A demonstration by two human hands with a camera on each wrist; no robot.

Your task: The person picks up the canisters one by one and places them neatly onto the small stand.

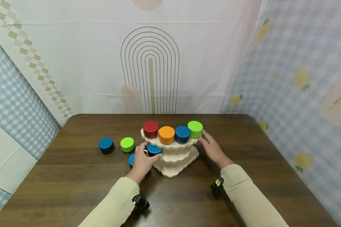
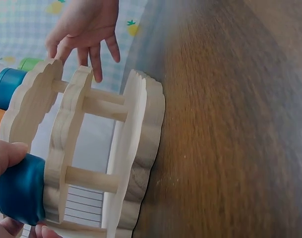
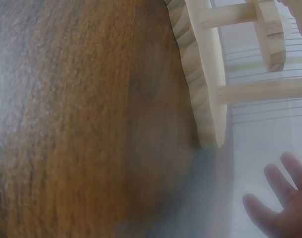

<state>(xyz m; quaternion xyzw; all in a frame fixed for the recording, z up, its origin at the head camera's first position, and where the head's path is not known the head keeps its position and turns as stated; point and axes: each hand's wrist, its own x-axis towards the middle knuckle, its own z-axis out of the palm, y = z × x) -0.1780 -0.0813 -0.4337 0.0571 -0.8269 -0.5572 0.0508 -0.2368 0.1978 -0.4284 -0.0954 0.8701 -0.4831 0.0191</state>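
My left hand (image 1: 141, 162) pinches a blue cylinder (image 1: 154, 148) at the left end of the middle shelf of a tiered wooden stand (image 1: 176, 155). In the left wrist view, thumb and fingers lie around this cylinder (image 2: 22, 191), against the shelf's edge. My right hand (image 1: 214, 152) is at the right end of the top shelf, fingers extended, beside a light green cylinder (image 1: 195, 129); whether it touches the stand I cannot tell. Red (image 1: 151, 130), orange (image 1: 166, 135) and blue (image 1: 182, 134) cylinders share that top shelf.
On the brown wooden table (image 1: 182, 201), left of the stand, lie a blue cylinder (image 1: 106, 145) and a light green one (image 1: 127, 144). Another blue cylinder (image 1: 131, 160) is partly hidden behind my left hand. A patterned cloth (image 1: 204, 63) hangs behind the table.
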